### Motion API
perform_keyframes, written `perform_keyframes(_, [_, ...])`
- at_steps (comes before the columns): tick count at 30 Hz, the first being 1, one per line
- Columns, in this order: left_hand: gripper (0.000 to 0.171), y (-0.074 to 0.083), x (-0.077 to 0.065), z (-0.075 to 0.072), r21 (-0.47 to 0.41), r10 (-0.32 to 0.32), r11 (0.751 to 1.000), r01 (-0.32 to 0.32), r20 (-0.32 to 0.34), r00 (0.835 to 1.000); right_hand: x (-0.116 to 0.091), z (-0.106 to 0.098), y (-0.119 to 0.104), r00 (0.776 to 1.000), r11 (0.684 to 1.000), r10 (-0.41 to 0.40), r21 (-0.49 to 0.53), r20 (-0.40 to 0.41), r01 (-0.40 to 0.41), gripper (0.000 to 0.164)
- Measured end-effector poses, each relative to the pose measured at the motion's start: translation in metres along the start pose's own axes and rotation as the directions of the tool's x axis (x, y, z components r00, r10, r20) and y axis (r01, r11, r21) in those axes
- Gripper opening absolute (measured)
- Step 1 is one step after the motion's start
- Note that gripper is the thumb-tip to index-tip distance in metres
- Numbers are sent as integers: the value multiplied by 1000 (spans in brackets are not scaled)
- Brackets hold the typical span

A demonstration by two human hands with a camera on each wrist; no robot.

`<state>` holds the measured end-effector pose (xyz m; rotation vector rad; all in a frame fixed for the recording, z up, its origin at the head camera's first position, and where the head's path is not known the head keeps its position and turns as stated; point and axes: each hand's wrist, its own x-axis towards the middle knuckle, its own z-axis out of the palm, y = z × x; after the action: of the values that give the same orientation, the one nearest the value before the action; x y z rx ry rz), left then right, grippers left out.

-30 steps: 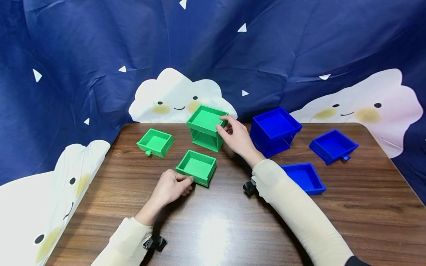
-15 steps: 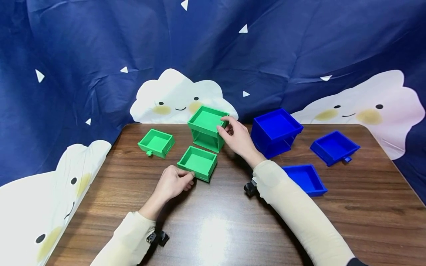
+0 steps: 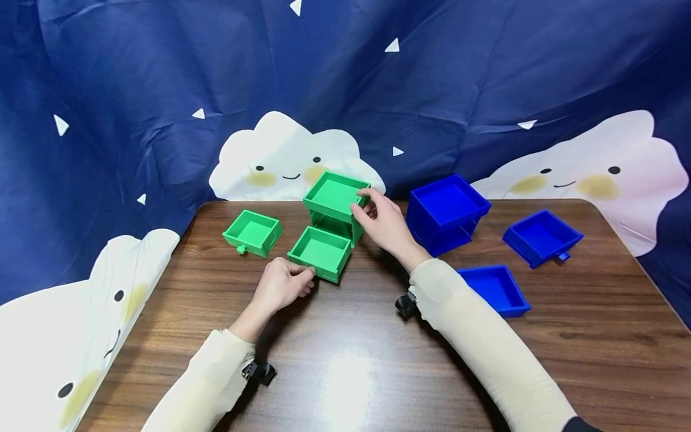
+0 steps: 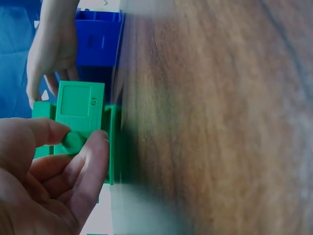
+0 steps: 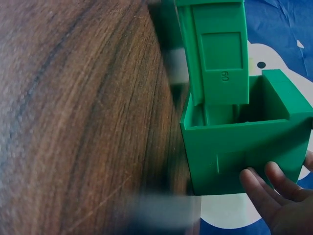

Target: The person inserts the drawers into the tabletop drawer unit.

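My left hand pinches the round knob of a green drawer. In the right wrist view, the back of that drawer reaches into the front opening of the green cabinet, under its tray-like top. My right hand holds the cabinet by its right side and top edge. Its fingertips press on the side wall in the right wrist view. A second green drawer lies to the left, its knob toward me.
Right of the green cabinet stands a matching blue cabinet. One blue drawer lies at the far right, knob facing front right. Another blue drawer is partly behind my right sleeve. A blue curtain hangs along the table's back edge.
My left hand has pushed the green drawer away from me, up into the green cabinet's opening. My right hand stays on the cabinet, which has kept its place.
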<state>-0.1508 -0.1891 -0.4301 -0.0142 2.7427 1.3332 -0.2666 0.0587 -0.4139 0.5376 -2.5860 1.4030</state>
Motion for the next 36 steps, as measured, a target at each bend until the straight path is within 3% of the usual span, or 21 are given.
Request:
perform_keyframes(19, [27, -2, 12, 4, 7, -15, 1000, 15, -11, 1000, 0, -3, -5, 999, 1000, 23, 15, 26, -24, 45])
perform_keyframes(27, [26, -2, 17, 6, -32, -37, 999, 37, -9, 999, -1, -2, -4, 999, 999, 24, 20, 30, -25, 46])
perform_keyframes(36, [26, -2, 20, 6, -26, -23, 999, 23, -6, 1000, -1, -2, -4, 999, 999, 29, 27, 33, -30, 47])
